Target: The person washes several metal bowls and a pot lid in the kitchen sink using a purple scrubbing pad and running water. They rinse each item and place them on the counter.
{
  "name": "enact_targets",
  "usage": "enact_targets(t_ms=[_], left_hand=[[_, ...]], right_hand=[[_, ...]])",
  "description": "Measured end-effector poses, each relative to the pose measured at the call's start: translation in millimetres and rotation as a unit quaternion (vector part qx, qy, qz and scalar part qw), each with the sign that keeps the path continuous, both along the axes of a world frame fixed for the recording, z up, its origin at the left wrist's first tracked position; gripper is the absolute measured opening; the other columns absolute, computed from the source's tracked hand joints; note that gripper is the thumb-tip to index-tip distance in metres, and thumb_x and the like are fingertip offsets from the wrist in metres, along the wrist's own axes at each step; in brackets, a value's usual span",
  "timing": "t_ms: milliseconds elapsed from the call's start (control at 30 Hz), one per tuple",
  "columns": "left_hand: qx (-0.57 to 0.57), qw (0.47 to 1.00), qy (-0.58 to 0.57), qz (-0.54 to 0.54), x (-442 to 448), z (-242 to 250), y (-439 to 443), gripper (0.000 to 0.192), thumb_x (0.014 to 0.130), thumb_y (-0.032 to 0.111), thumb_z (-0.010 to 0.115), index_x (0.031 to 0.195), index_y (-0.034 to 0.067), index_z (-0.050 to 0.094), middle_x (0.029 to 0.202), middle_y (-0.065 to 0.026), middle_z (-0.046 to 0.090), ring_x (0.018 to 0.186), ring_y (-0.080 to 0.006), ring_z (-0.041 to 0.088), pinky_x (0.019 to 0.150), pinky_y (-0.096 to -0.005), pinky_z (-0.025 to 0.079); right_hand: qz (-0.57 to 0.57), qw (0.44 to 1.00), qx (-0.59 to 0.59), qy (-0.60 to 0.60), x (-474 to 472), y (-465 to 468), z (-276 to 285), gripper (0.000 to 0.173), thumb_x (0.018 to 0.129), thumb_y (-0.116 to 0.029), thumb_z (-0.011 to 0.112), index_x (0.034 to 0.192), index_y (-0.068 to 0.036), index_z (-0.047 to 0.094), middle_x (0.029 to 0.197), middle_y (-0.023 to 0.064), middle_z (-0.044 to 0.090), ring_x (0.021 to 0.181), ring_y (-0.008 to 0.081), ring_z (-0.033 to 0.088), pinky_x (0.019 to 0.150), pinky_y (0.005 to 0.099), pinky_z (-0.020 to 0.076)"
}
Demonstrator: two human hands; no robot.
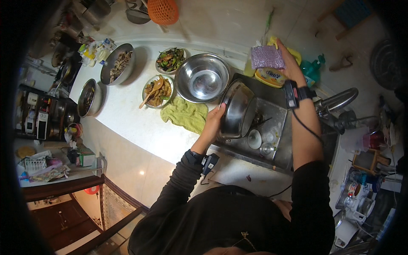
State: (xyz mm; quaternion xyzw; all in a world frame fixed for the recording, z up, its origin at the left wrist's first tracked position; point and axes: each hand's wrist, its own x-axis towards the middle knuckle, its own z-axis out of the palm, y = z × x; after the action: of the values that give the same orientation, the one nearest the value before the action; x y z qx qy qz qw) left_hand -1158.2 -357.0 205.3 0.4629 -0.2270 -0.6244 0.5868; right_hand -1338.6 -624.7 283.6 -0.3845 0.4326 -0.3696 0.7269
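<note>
My left hand (214,120) grips the rim of a steel basin (236,111), thumb on the near edge. The basin is tilted on its side over the left part of the sink (283,127). At the back of the sink, my right hand (288,63) has hold of a purple mesh scrubbing sponge (267,58); some fingers are hidden behind it. Just below the sponge is a yellow container (270,77) bearing writing. A small white bowl (254,139) and a glass cup (266,149) lie in the sink, partly beside the tilted basin.
A shiny steel basin (202,78) stands left of the sink, above a green cloth (185,114). Further left are two plates of food (171,60) (157,91) and two steel bowls with food (118,65) (90,98). The faucet (338,98) and a teal pump bottle (312,70) are at right.
</note>
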Motion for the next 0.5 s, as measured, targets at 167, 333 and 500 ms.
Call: enact_targets(t_ms=[167, 333, 500], left_hand=[[-0.028, 0.994, -0.097, 0.034, -8, 3, -4, 0.045, 0.097, 0.042, 0.041, 0.092, 0.002, 0.062, 0.082, 0.0018, 0.058, 0.074, -0.0060, 0.050, 0.068, -0.0201, 0.040], [0.037, 0.969, -0.244, 0.021, -32, 4, -7, 0.062, 0.096, 0.055, 0.027, 0.066, 0.006, 0.052, 0.058, 0.0021, 0.044, 0.054, -0.0082, 0.039, 0.050, -0.0253, 0.032], [-0.028, 0.944, -0.330, 0.016, -67, 4, -1, 0.064, 0.097, 0.052, 0.024, 0.060, 0.004, 0.044, 0.053, 0.0006, 0.039, 0.051, -0.0098, 0.037, 0.048, -0.0279, 0.031]], right_hand=[[-0.111, 0.991, -0.051, -0.060, -15, 72, -15, 0.056, 0.088, -0.052, 0.051, 0.121, -0.006, 0.050, 0.111, 0.0067, 0.061, 0.100, 0.0175, 0.060, 0.087, 0.0344, 0.0467], [-0.074, 0.882, -0.406, 0.226, 1, 204, -60, 0.047, 0.097, -0.039, 0.034, 0.119, -0.001, 0.053, 0.117, 0.0148, 0.053, 0.104, 0.0278, 0.049, 0.092, 0.0370, 0.0360], [-0.058, 0.777, -0.489, 0.392, -7, 239, -76, 0.037, 0.091, -0.032, 0.044, 0.116, -0.006, 0.054, 0.122, 0.0136, 0.047, 0.106, 0.0327, 0.044, 0.094, 0.0454, 0.0319]])
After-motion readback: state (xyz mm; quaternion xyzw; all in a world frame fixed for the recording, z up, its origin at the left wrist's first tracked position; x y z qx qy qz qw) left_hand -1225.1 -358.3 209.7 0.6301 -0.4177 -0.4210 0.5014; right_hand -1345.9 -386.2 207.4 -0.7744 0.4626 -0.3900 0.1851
